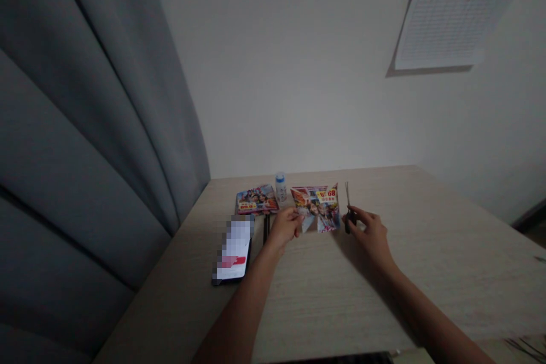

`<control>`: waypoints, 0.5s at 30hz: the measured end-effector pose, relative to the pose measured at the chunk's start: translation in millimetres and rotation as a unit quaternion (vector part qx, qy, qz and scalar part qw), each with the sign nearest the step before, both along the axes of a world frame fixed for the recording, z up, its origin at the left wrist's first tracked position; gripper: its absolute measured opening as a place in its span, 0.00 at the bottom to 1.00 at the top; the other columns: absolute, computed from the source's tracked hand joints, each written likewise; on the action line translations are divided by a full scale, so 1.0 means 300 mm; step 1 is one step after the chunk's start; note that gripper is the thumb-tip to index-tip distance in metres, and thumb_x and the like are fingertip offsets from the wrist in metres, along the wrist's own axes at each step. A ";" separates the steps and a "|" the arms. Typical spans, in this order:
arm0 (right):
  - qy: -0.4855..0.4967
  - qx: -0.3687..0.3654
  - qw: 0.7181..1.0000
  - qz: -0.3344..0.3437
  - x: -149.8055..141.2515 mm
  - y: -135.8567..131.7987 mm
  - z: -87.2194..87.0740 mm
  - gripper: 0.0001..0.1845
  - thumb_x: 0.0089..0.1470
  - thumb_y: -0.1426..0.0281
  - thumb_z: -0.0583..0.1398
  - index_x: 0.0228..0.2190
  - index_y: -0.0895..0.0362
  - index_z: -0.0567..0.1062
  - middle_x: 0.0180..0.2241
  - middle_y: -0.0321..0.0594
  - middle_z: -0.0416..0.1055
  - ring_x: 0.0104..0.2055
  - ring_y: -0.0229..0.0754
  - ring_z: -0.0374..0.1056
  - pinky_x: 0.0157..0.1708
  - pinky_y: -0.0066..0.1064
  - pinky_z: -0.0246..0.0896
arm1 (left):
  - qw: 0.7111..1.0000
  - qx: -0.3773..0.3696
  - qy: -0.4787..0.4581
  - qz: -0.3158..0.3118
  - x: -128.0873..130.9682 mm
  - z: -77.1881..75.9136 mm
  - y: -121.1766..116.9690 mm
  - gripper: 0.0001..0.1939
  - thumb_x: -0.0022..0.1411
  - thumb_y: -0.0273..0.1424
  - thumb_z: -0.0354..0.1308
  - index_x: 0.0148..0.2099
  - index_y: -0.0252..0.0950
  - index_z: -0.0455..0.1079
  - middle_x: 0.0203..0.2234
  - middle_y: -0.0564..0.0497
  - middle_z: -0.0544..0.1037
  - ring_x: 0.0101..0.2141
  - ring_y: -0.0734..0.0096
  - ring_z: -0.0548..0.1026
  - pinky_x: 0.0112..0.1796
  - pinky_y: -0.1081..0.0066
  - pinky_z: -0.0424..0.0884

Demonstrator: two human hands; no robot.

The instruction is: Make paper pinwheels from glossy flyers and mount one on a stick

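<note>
My left hand (285, 226) is closed on the left edge of a colourful printed flyer (319, 207), pinching it between thumb and fingers. The flyer is held up off the table, and its outline looks cut at the corners. Just right of it, my right hand (372, 231) grips a small pair of dark-handled scissors (348, 210). Their thin blades point up and away from me, apart from the paper. I cannot make out whether the blades are spread.
Behind my left hand lie more printed flyers (256, 200) beside a clear bottle with a blue cap (280, 186). A lit phone (234, 250) and dark sticks (267, 230) are left of my wrist. A grey curtain (106, 96) borders the table (307, 307); a sheet (447, 25) hangs on the wall.
</note>
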State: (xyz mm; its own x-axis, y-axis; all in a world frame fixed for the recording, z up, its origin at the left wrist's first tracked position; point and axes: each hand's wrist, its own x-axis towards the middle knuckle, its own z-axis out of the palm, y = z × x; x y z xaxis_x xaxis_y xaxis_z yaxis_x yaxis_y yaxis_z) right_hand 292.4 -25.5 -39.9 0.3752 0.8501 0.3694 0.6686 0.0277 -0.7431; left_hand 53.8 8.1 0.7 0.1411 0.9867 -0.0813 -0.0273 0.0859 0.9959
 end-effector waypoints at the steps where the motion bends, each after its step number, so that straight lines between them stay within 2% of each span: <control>1: 0.002 0.004 1.000 0.005 0.000 0.001 -0.006 0.24 0.50 0.57 0.61 0.47 0.52 0.80 0.40 0.47 0.75 0.48 0.55 0.70 0.52 0.50 0.61 | 1.000 0.000 0.002 -0.007 -0.002 0.001 0.001 0.09 0.49 0.32 0.66 0.28 0.34 0.71 0.14 0.60 0.67 0.13 0.83 0.60 0.16 0.79 0.49; 8: 0.074 0.004 0.995 0.067 -0.002 0.006 -0.029 0.24 0.47 0.61 0.62 0.47 0.54 0.76 0.43 0.46 0.77 0.44 0.50 0.74 0.47 0.42 0.66 | 0.999 -0.006 0.014 -0.031 -0.013 0.004 0.008 0.09 0.50 0.32 0.66 0.29 0.34 0.70 0.15 0.60 0.67 0.12 0.84 0.59 0.17 0.79 0.49; 12: 0.104 -0.008 0.992 0.077 -0.009 0.007 -0.025 0.23 0.44 0.61 0.63 0.43 0.54 0.77 0.39 0.45 0.79 0.41 0.49 0.75 0.41 0.38 0.69 | 1.000 -0.008 0.023 -0.008 -0.015 0.000 0.011 0.09 0.52 0.33 0.65 0.32 0.34 0.71 0.16 0.60 0.68 0.13 0.83 0.61 0.17 0.78 0.49; 15: 0.116 -0.004 0.991 0.071 -0.013 0.009 -0.025 0.23 0.44 0.61 0.63 0.43 0.55 0.77 0.37 0.45 0.79 0.39 0.49 0.76 0.38 0.36 0.70 | 0.999 -0.010 0.028 0.020 -0.014 -0.005 0.012 0.12 0.54 0.38 0.65 0.33 0.35 0.71 0.18 0.59 0.69 0.14 0.82 0.63 0.17 0.78 0.48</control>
State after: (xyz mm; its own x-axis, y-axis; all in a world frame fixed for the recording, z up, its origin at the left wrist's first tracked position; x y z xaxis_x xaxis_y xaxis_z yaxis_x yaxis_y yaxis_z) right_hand 288.4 -22.7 -47.6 0.3262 0.9029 0.2799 0.4703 0.1018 -0.8766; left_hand 49.6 11.7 -0.9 0.0961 0.9896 -0.1072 0.0241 0.1053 0.9941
